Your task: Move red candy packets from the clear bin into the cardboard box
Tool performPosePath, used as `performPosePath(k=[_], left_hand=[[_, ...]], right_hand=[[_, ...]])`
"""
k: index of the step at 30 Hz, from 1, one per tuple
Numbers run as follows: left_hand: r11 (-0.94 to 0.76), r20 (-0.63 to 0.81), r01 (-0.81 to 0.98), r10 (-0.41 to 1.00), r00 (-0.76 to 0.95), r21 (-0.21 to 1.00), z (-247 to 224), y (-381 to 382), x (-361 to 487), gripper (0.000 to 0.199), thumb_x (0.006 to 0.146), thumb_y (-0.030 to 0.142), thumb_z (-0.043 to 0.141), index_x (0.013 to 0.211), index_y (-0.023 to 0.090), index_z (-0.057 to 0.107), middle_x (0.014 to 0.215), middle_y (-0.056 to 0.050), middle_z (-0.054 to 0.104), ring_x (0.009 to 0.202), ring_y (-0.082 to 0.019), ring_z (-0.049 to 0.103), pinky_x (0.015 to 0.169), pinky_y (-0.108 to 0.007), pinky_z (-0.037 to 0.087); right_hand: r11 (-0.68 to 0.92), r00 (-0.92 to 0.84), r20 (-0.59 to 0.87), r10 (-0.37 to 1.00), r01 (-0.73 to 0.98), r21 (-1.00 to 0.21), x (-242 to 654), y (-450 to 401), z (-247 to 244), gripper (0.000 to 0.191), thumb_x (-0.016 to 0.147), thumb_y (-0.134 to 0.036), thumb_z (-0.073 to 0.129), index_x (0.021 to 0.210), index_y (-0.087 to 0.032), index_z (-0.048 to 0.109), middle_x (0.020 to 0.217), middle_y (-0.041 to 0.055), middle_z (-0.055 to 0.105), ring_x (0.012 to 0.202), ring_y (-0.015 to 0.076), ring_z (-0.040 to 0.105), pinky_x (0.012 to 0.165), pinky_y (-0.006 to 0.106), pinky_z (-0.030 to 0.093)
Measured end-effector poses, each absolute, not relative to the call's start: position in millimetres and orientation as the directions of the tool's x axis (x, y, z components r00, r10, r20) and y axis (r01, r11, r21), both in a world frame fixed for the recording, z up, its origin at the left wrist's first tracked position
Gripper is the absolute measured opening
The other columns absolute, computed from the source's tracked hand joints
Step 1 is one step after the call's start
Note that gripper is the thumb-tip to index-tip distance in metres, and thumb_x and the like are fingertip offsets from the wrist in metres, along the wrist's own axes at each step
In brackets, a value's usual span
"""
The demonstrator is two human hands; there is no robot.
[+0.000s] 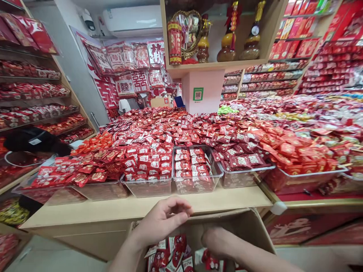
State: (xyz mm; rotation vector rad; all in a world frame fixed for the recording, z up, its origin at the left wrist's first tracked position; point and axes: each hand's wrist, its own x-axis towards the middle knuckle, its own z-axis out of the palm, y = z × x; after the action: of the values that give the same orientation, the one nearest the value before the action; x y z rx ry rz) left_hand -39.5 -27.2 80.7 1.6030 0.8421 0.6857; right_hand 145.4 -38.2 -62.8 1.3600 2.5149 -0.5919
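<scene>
My left hand (pixel 163 223) hovers above the near side of an open cardboard box (pixel 258 230). Its fingers are curved, the thumb stands apart from them, and nothing shows between. Inside the box my right hand (pixel 217 241) is blurred by motion, fingers pointing down and mostly hidden. Just below it are a few red and white packets (pixel 210 260), and I cannot tell whether it grips one. More small red and white packets (pixel 172 253) lie loose at the box's left. Beyond the box, a clear plastic bin (pixel 219 172) holds similar packets stacked in two columns.
A wooden counter (pixel 96 211) runs behind the box, lined with clear bins of red packets (pixel 150 162). Darker red packets (pixel 241 158) fill the bin to the right. A shelf (pixel 215 68) with gourd bottles overhangs the heap. Stocked shelves (pixel 36 96) stand at left.
</scene>
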Motion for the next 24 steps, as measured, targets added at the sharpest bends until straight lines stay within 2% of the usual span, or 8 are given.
performPosePath(k=[1,3,4,6,10,13,19,24], left_hand=[[-0.067,-0.031,0.154,0.826,0.563,0.986,74.1,-18.9,-34.5,0.019,0.074,0.027,0.057,0.092,0.019,0.059,0.09,-0.006,0.063,0.083,-0.017,0.057,0.073,-0.027,0.044],[-0.026,-0.078,0.168,0.809,0.582,0.985,61.7,-10.3,-25.8,0.039,0.069,0.027,0.062,0.107,0.022,0.051,0.106,-0.008,0.058,0.092,-0.019,0.054,0.08,-0.03,0.041],[-0.001,-0.1,0.165,0.793,0.602,0.986,56.9,-8.4,-22.0,0.048,0.067,0.027,0.064,0.111,0.022,0.048,0.107,-0.008,0.057,0.09,-0.019,0.055,0.079,-0.03,0.042],[0.059,-0.13,0.134,0.772,0.622,0.989,51.0,-4.8,-14.5,0.051,0.066,0.027,0.064,0.114,0.021,0.045,0.097,-0.008,0.061,0.081,-0.018,0.058,0.072,-0.029,0.044],[0.095,-0.107,0.05,0.823,0.558,0.994,45.7,11.5,0.4,0.027,0.073,0.029,0.056,0.096,0.014,0.057,0.07,-0.004,0.065,0.066,-0.016,0.059,0.064,-0.027,0.044],[0.07,-0.072,0.023,0.878,0.474,0.997,37.7,22.5,10.9,0.024,0.073,0.031,0.056,0.09,0.014,0.058,0.071,-0.004,0.065,0.064,-0.015,0.058,0.062,-0.026,0.045],[-0.063,0.055,0.007,0.913,0.404,0.998,18.2,15.8,22.6,0.023,0.071,0.034,0.058,0.085,0.015,0.057,0.073,-0.002,0.062,0.069,-0.017,0.056,0.063,-0.025,0.045],[-0.03,0.052,-0.057,0.899,0.434,0.998,18.4,10.1,20.3,0.02,0.071,0.032,0.058,0.083,0.016,0.056,0.074,-0.002,0.062,0.071,-0.017,0.055,0.066,-0.025,0.044]], right_hand=[[0.44,-0.545,-0.341,0.766,0.831,-0.34,151.1,-38.0,-39.9,0.013,0.054,-0.005,0.06,0.063,-0.013,0.064,0.065,0.008,0.066,0.061,0.0212,0.061,0.051,0.026,0.045],[0.286,-0.522,-0.195,0.83,0.699,-0.655,162.5,-37.8,0.6,0.009,0.067,-0.016,0.054,0.073,-0.016,0.06,0.062,0.0012,0.062,0.055,0.0127,0.057,0.047,0.019,0.042],[0.175,-0.513,-0.197,0.836,0.588,-0.79,167.3,-37.2,15.6,0.011,0.072,-0.02,0.049,0.079,-0.016,0.057,0.061,-0.0009,0.059,0.05,0.0101,0.055,0.044,0.017,0.04],[0.017,-0.477,-0.164,0.863,0.353,-0.935,173.4,-33.8,32.3,0.015,0.076,-0.026,0.046,0.086,-0.017,0.052,0.064,-0.0022,0.056,0.047,0.0076,0.051,0.04,0.015,0.038],[-0.055,-0.356,-0.083,0.931,0.09,-0.994,173.0,-19.9,23.7,0.019,0.073,-0.032,0.053,0.084,-0.015,0.049,0.064,-0.0025,0.053,0.048,0.0062,0.048,0.04,0.015,0.035],[-0.105,-0.301,-0.093,0.949,-0.023,-0.994,168.6,-9.6,9.9,0.024,0.072,-0.036,0.054,0.082,-0.015,0.047,0.055,-0.0047,0.051,0.044,0.0063,0.047,0.039,0.016,0.036],[-0.144,-0.322,-0.127,0.938,-0.031,-0.989,165.4,-7.5,4.1,0.027,0.069,-0.039,0.057,0.074,-0.016,0.044,0.051,-0.006,0.05,0.042,0.0064,0.046,0.041,0.018,0.037],[-0.046,-0.271,-0.013,0.962,-0.116,-0.992,166.0,-13.2,1.4,0.029,0.069,-0.039,0.059,0.08,-0.015,0.047,0.069,-0.0021,0.05,0.055,0.0072,0.048,0.046,0.018,0.04]])
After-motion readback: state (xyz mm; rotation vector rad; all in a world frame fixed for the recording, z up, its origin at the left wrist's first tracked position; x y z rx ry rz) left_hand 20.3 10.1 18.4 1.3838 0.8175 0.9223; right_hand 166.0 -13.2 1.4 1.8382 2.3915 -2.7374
